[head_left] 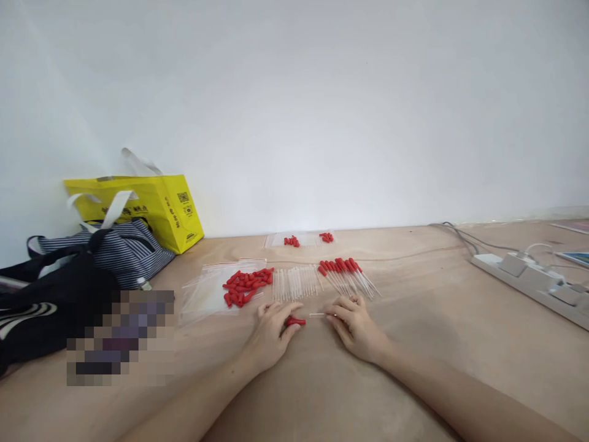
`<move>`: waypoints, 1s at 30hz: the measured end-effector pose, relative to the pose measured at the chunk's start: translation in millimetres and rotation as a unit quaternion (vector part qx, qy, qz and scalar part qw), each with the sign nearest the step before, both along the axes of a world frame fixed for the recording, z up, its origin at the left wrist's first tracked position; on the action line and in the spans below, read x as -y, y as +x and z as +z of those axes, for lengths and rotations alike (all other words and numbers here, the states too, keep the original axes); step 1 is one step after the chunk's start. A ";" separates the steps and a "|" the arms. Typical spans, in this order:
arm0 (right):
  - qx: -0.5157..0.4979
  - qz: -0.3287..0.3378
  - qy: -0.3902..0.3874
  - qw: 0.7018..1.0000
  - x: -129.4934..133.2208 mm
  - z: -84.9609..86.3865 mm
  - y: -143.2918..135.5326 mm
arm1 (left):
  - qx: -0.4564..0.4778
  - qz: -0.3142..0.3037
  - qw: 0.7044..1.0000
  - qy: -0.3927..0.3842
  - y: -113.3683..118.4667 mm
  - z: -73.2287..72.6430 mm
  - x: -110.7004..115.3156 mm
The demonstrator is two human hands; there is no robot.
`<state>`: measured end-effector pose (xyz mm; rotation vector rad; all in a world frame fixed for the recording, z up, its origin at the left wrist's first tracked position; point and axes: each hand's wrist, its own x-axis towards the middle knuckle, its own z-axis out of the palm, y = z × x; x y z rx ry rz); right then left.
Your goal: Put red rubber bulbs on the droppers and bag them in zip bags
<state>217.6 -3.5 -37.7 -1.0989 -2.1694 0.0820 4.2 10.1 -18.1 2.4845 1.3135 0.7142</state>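
Observation:
My left hand (271, 334) pinches a red rubber bulb (297, 321), its narrow end pointing right. Facing it, my right hand (358, 328) holds a thin clear tube (317, 315) between thumb and fingers, its free end toward the bulb. A gap separates the tube from the bulb. Beyond my hands lies a row of clear tubes (297, 283). To their right are several tubes with red bulbs on their ends (350, 276). Loose red bulbs (247, 282) are heaped at the left, on a clear plastic bag (202, 294).
Farther back, a clear bag (273, 239) holds more red bulbs (291, 241). At the left stand a yellow bag (177, 215), a striped bag (133, 252) and a black bag (59, 294). A white power strip (529, 279) with cables lies at the right on the wooden table (414, 399).

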 end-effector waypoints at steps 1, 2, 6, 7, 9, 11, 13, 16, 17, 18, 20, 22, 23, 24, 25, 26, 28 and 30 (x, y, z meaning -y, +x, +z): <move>-0.002 0.001 -0.001 1.000 0.2 -0.1 -0.4 | -0.003 0.003 1.000 0.001 0.1 0.2 -0.2; -0.004 0.000 -0.002 1.000 0.5 -0.2 -0.9 | -0.007 0.007 1.000 0.002 0.5 0.7 -0.3; -0.014 -0.010 -0.002 1.000 2.2 0.2 -4.8 | -0.017 0.021 1.000 0.014 2.9 3.5 1.0; -0.015 -0.010 0.000 1.000 2.9 0.7 -6.3 | -0.016 0.025 0.999 0.017 3.3 3.9 1.4; -0.016 -0.011 0.008 1.000 4.8 2.3 -9.3 | -0.013 0.030 0.999 0.021 3.5 3.8 2.0; -0.017 -0.013 0.018 1.000 7.4 4.1 -12.3 | -0.009 0.033 0.999 0.026 3.2 2.8 2.4; -0.015 -0.014 0.027 0.999 10.5 5.7 -15.5 | -0.002 0.032 0.999 0.034 3.0 1.1 2.5; -0.008 -0.012 0.028 1.000 14.6 7.1 -20.1 | 0.014 0.032 0.999 0.042 3.5 -0.8 2.3; -0.004 -0.012 0.027 1.000 15.5 7.4 -21.2 | 0.019 0.033 0.998 0.043 3.8 -1.0 2.3; 0.000 -0.011 0.025 1.000 15.9 7.7 -21.8 | 0.023 0.035 0.998 0.044 4.1 -0.9 2.4; 0.011 -0.005 0.025 1.000 15.6 8.7 -21.4 | 0.027 0.037 0.998 0.046 4.4 0.0 3.0; 0.026 0.005 0.027 0.999 13.9 10.2 -18.8 | 0.026 0.034 0.998 0.046 4.1 1.3 4.3; 0.033 0.011 0.029 0.999 12.8 11.1 -16.9 | 0.024 0.029 0.998 0.047 3.8 1.8 5.2; 0.038 0.015 0.031 0.999 11.5 11.9 -14.9 | 0.023 0.023 0.998 0.047 3.4 2.2 6.2; 0.042 0.020 0.033 0.998 10.3 12.6 -12.9 | 0.021 0.017 0.998 0.048 3.0 2.5 7.2; 0.044 0.026 0.036 0.998 9.1 13.1 -11.1 | 0.019 0.010 0.999 0.049 2.6 2.6 8.1; 0.049 0.038 0.047 0.997 7.2 13.3 -8.7 | 0.015 -0.002 0.999 0.047 2.0 2.6 9.2; 0.054 0.039 0.061 0.996 6.1 12.7 -8.3 | 0.013 -0.009 0.999 0.042 1.6 2.2 8.9</move>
